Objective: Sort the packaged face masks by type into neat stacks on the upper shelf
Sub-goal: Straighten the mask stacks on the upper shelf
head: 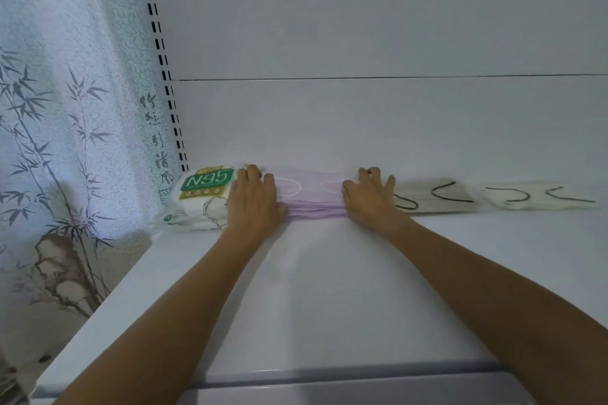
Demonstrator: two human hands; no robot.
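A stack of lilac packaged masks [312, 197] lies near the back of the white upper shelf [329, 289]. My left hand [255, 204] grips its left end, fingers over the top and thumb at the front edge. My right hand [370, 199] grips its right end the same way. To the left lies a stack of white N95 packs [200, 199] with a green label, touching my left hand. To the right lie a grey mask stack with black ear loops [437, 199] and a cream mask stack with black loops [539, 197].
The shelf's white back panel [362, 108] rises just behind the stacks. A slotted upright [167, 82] stands at the back left corner, beside a bamboo-print curtain [65, 125]. The shelf's front edge [329, 378] runs below my forearms.
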